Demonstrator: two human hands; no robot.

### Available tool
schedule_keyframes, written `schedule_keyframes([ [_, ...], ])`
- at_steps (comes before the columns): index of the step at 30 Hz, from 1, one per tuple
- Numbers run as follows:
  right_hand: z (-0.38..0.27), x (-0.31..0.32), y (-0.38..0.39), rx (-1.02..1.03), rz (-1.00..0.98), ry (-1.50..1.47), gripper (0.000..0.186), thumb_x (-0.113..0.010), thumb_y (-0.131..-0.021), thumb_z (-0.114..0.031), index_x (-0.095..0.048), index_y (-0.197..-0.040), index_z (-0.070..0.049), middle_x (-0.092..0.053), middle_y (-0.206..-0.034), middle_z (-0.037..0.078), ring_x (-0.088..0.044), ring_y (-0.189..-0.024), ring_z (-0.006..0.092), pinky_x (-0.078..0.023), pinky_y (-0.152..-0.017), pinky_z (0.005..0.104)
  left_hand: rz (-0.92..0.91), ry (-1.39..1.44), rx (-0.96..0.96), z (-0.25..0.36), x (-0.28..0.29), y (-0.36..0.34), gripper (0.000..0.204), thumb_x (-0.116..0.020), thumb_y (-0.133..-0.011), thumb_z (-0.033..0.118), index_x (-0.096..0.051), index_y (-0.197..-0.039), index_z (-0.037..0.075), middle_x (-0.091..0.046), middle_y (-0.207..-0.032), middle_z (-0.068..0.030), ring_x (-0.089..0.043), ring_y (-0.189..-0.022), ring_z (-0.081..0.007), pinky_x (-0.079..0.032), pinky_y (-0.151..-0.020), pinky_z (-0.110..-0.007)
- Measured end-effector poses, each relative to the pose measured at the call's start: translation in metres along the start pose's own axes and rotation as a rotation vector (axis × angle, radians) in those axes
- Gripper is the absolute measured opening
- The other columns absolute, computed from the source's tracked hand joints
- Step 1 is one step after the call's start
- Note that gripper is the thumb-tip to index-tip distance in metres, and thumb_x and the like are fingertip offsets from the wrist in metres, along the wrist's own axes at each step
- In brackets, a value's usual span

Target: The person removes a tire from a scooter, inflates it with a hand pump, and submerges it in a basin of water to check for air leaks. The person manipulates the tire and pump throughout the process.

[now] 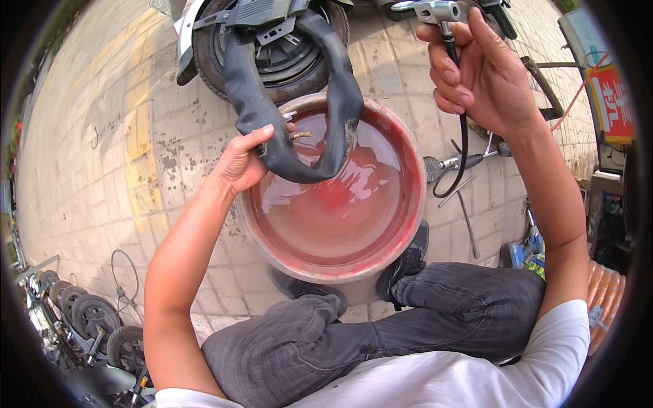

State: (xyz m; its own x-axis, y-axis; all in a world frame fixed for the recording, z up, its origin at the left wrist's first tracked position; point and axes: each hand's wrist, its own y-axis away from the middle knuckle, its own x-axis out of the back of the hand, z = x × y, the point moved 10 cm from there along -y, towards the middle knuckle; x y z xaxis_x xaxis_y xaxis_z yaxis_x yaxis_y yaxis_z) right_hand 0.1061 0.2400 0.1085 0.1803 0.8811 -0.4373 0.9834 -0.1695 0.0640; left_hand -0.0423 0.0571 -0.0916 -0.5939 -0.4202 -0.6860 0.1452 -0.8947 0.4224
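Note:
A black inner tube (343, 136) hangs from the wheel (299, 75) at the top, its lower loop over a round red basin (401, 217) of water. My left hand (253, 155) grips the tube beside its brass valve stem (303, 135), with some fingers hidden behind the rubber. At the upper right, my right hand (476, 78) holds up a silver air chuck (439, 12), its fingers curled around the fitting. A black hose (462, 143) drops from it and loops beside the basin.
A wire-brush tool (449, 163) and metal rods (466, 224) lie right of the basin on the pavement (88, 170). Small wheels (88, 316) are grouped at lower left. A red-and-yellow sign (609, 102) and orange bundled items (598, 299) stand at the right edge.

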Motion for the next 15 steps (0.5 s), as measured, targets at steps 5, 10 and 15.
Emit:
schedule_keyframes([
  [5, 0.096, -0.01, -0.033, -0.261, 0.168, -0.09, 0.029, -0.058, -0.1, -0.027, -0.061, -0.101, 0.002, -0.056, -0.075, 0.002, -0.047, -0.059, 0.0095, -0.039, -0.054, 0.025, 0.149, 0.018, 0.012, -0.017, -0.01, 0.009, 0.045, -0.074, -0.082, 0.011, -0.054, -0.121, -0.002, -0.064, -0.108, -0.0148, -0.064, -0.101, -0.0253, -0.052, -0.095, -0.04],
  [10, 0.164, 0.017, -0.02, -0.256, 0.358, 0.374, 0.023, -0.061, -0.098, -0.022, -0.065, -0.096, 0.0, -0.061, -0.077, 0.001, -0.054, -0.064, 0.0069, -0.046, -0.058, 0.0237, 0.186, 0.022, -0.073, -0.006, -0.022, 0.013, 0.039, -0.073, -0.085, 0.014, -0.058, -0.116, -0.004, -0.066, -0.104, -0.0132, -0.065, -0.094, -0.0216, -0.054, -0.089, -0.037],
  [15, 0.172, 0.015, -0.022, -0.263, 0.419, 0.419, 0.026, -0.061, -0.097, -0.025, -0.066, -0.097, 0.001, -0.061, -0.076, 0.001, -0.055, -0.064, 0.0069, -0.048, -0.059, 0.0249, 0.17, 0.017, -0.059, -0.006, -0.026, 0.014, 0.036, -0.07, -0.088, 0.014, -0.057, -0.118, -0.003, -0.066, -0.106, -0.0115, -0.064, -0.094, -0.02, -0.054, -0.089, -0.036],
])
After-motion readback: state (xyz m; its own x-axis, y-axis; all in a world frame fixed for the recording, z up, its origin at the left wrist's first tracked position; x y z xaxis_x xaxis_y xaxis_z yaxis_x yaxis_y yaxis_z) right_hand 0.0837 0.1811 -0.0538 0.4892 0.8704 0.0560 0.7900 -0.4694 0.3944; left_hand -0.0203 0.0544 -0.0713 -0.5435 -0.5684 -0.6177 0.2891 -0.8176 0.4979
